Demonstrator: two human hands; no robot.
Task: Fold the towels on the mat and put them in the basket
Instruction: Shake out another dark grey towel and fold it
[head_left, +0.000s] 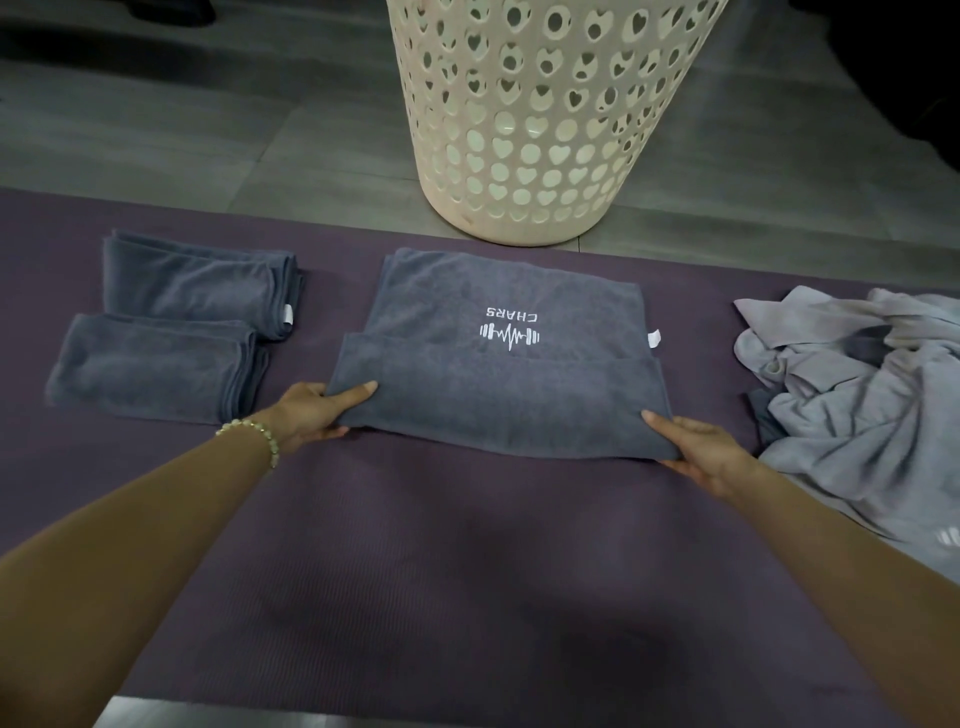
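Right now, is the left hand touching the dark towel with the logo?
Touching. The head view shows the left hand pinching the near-left corner of the logo towel, thumb lying on top.

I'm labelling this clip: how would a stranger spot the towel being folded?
On the purple mat, just before the cream basket, lies a dark grey towel held by the left hand and right hand. Unlike the folded towels left of it, it shows a white barbell logo.
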